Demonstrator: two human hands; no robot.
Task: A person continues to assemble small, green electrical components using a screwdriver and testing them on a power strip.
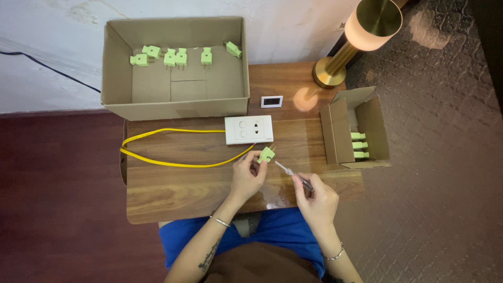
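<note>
Head view looked straight down on a small wooden table [183,188] with a glossy brown top, set against a pale wall [52,31]. Dark red floor [57,199] lay on one side and patterned brownish floor [440,157] on the other. One brass lamp [361,36] with a lit shade stood at the far corner.

One large open cardboard box [173,105] sat at the back and held six green plugs [178,56], spread along its far side. One smaller cardboard box [361,131] stood near the lamp side with three green plugs [359,145] stacked inside. One white socket plate [249,129] lay between the boxes, with one yellow cable [157,162] looping away from it. One small white rectangular item [271,101] lay just behind the plate.

Left hand [246,175] had its grip closed with the fingertips around one green plug [266,154], raised just in front of the socket plate. Right hand [317,202] had its grip wrapped around the handle of one screwdriver [293,174], its tip pointing towards the held plug.
</note>
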